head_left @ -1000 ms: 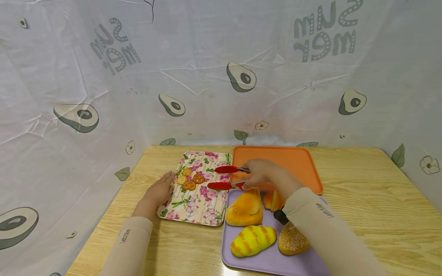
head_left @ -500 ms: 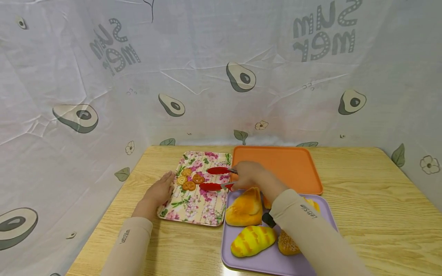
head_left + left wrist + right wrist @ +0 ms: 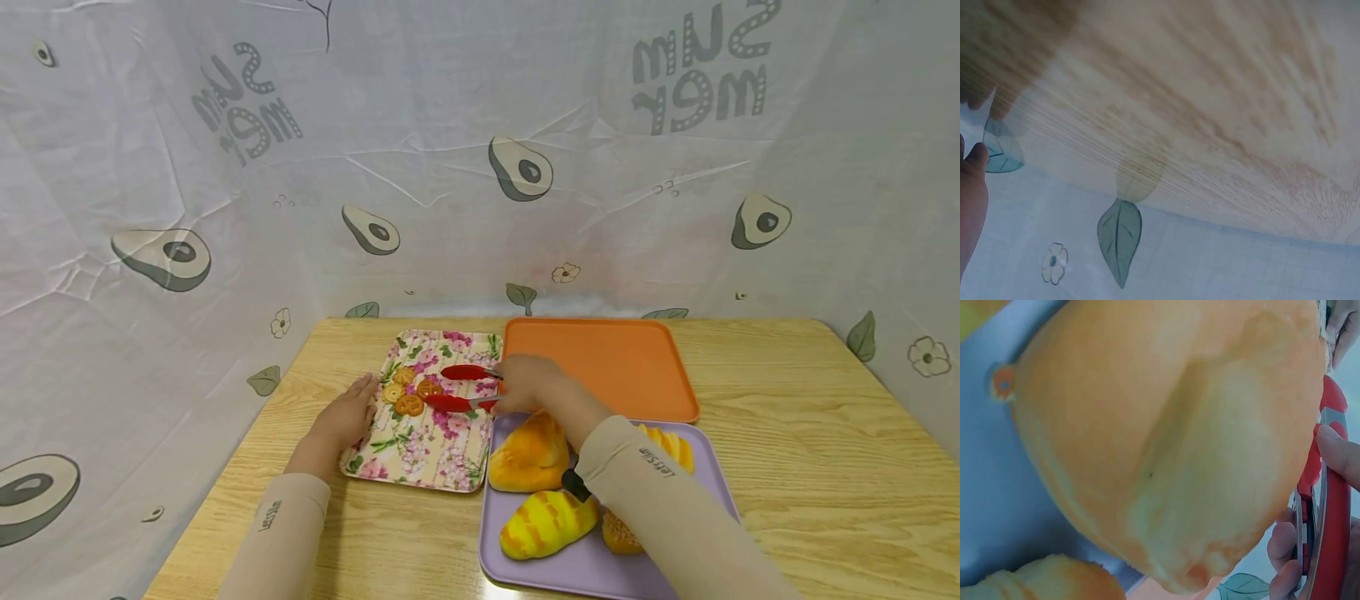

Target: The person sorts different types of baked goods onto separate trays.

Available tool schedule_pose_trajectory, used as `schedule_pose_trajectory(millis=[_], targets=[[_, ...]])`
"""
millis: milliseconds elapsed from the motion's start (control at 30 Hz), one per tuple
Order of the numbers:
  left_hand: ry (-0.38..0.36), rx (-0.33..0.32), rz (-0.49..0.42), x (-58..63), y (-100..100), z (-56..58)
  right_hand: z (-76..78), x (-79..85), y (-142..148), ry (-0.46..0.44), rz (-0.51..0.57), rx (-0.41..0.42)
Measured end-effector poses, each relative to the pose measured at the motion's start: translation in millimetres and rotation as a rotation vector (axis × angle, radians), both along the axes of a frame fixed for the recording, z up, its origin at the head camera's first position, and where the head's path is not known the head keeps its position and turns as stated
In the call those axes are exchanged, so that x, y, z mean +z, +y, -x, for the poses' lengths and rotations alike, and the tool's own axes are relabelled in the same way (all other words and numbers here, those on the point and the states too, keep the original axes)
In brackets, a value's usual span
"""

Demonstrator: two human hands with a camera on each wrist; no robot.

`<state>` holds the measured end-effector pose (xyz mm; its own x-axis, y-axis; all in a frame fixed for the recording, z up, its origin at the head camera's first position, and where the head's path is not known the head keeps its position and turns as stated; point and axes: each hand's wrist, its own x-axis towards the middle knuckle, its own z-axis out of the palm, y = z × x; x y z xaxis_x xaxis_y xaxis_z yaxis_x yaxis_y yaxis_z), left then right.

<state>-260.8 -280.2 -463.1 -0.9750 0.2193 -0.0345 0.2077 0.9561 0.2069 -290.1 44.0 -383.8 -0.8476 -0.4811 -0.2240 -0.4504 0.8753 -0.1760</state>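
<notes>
My left hand [image 3: 347, 421] rests at the left edge of a floral tray [image 3: 420, 467], fingers extended along its rim. My right hand [image 3: 534, 383] grips a pair of red-tipped tongs [image 3: 450, 404] from the right. Their two arms are spread apart over the tray, and the lower tip overlaps a pretzel cookie [image 3: 428, 388]. Beside it lie another pretzel cookie [image 3: 409, 406] and two pale butter cookies [image 3: 393, 392]. In the right wrist view, fingers and thumb wrap the tongs' handle [image 3: 1335, 531] behind a large bread [image 3: 1166, 444]. Only part of the left hand shows in its wrist view.
A purple tray [image 3: 517, 570] at front right holds a folded golden bread [image 3: 528, 462], a yellow striped bread [image 3: 550, 525], a sesame bread [image 3: 621, 535] and others partly under my right forearm. An orange tray [image 3: 600, 358] lies behind it. Printed cloth [image 3: 442, 167] walls the table.
My right hand has moved left and slightly down with the spread tongs, bringing their tips from the tray's right side to the cookies. My left hand has stayed at the tray edge.
</notes>
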Motion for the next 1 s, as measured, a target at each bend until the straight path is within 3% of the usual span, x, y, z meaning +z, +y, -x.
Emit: schedule_pose_trajectory(millis=[1000], targets=[[-0.002, 0.009, -0.010, 4.6, 2.6, -3.4, -5.4, -2.5, -5.3, 0.042, 0.000, 0.047]])
